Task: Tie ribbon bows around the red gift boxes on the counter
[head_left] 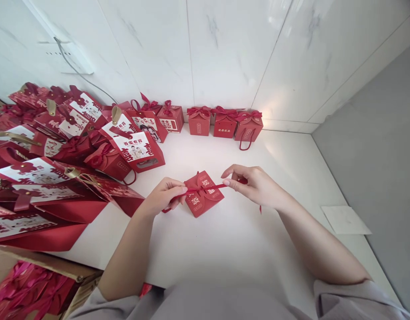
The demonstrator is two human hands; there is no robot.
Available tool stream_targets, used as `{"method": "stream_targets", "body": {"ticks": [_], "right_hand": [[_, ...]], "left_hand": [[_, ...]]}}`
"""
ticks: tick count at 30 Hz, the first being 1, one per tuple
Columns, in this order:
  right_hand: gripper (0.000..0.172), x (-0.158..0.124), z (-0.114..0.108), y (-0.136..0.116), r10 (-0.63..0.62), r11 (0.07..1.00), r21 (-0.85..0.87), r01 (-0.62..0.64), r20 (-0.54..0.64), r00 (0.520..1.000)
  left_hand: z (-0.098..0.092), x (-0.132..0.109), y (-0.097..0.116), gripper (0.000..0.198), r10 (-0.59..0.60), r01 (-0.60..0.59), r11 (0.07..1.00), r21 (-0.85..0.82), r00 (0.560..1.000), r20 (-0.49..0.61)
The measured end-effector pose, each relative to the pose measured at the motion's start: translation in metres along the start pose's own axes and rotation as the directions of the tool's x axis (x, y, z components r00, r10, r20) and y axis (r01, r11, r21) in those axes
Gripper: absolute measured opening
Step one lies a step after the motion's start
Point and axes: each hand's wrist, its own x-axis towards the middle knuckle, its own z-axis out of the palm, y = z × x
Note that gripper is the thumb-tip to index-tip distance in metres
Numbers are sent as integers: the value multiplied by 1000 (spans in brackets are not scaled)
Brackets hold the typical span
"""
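Observation:
A small red gift box (205,205) with pale printed characters stands on the white table in front of me. Red ribbon (216,186) crosses its top and is drawn out to both sides. To the left of the box, my left hand (168,194) pinches one end of the ribbon between thumb and fingers. My right hand (250,183) holds the other end to the right, thumb against the fingers. A loose tail of ribbon hangs below the right hand. The stretch between the hands looks taut.
Several red gift boxes (199,122) tied with bows line the wall. Many red gift bags (138,149) crowd the table's left side. A cardboard box (81,284) holding red ribboned boxes sits at lower left. White paper (345,219) lies at the right edge, near a grey panel (374,133).

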Motion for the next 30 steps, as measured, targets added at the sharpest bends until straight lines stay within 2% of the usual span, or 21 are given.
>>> {"method": "stream_targets", "body": {"ticks": [4, 7, 10, 13, 16, 19, 22, 25, 27, 30], "right_hand": [[26, 3, 2, 8, 13, 1000, 8, -13, 81, 997], [25, 4, 3, 10, -14, 995, 96, 7, 77, 997], [28, 6, 7, 10, -19, 976, 218, -8, 123, 992], [23, 7, 13, 10, -48, 974, 227, 15, 141, 989], [14, 8, 19, 12, -99, 986, 144, 86, 87, 991], [8, 8, 22, 14, -206, 977, 54, 207, -9, 978], [15, 7, 21, 18, -342, 940, -21, 341, -91, 935], [22, 4, 19, 23, -445, 890, -167, 424, -115, 888], [25, 2, 16, 25, -500, 845, -285, 453, -118, 858], [28, 2, 13, 24, -539, 796, -396, 458, -118, 834]], "left_hand": [[-6, -2, -1, 41, 22, -22, 999, -33, 999, 23], [-5, -2, 0, 41, 53, -52, 998, 24, 998, -32], [-1, 0, 2, 40, 61, -48, 992, 120, 993, -102], [1, 1, 4, 41, 94, -70, 983, 169, 985, -142], [2, 1, 4, 43, 143, -110, 977, 183, 974, -174], [2, 0, 4, 45, 183, -138, 968, 210, 959, -216], [3, -2, 5, 46, 230, -172, 955, 243, 944, -236], [3, -4, 7, 47, 274, -198, 937, 286, 927, -255], [3, -6, 9, 43, 360, -246, 893, 376, 893, -271], [3, -6, 10, 36, 519, -333, 777, 535, 819, -244]]}}
